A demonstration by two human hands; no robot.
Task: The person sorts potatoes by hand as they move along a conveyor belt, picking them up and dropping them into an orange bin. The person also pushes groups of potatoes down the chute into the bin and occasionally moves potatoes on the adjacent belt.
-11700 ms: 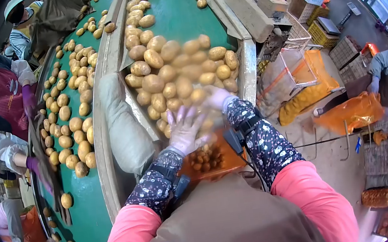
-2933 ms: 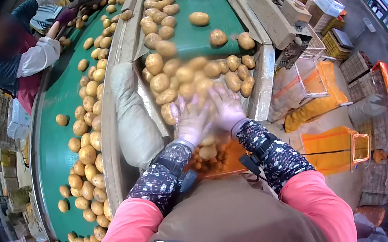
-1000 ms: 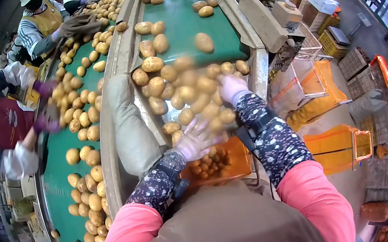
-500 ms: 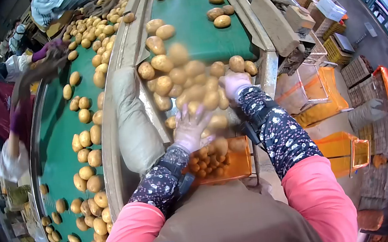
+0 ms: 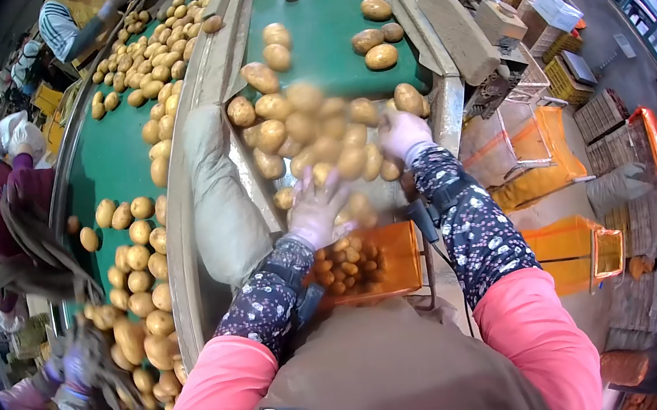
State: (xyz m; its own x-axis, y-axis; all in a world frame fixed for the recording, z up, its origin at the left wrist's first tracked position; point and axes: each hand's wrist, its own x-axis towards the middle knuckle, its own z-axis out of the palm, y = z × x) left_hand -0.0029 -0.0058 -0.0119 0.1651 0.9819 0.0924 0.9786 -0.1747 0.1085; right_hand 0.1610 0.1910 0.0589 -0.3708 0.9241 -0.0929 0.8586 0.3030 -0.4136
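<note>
Potatoes (image 5: 301, 125) lie heaped on the metal chute at the end of the green belt (image 5: 322, 31), some of them blurred by motion. My left hand (image 5: 317, 206), in a pale glove, is spread with fingers apart at the near side of the heap, touching potatoes. At the heap's right edge my right hand (image 5: 405, 134) is bent beside potatoes; its fingertips are partly hidden, so its grip is unclear. Below the chute, an orange mesh bag (image 5: 402, 257) stands open with several potatoes inside.
A second green belt (image 5: 103, 160) with potatoes runs on the left, with co-workers (image 5: 18, 179) along it. A grey padded cloth (image 5: 220, 203) covers the rail. Orange bags on frames (image 5: 563, 253), crates (image 5: 603, 119) and boxes stand on the right.
Potatoes have slid down the belt and shifted in the heap. My right hand has moved slightly right. Co-workers at the left have moved, and another one's arms now reach in at the lower left.
</note>
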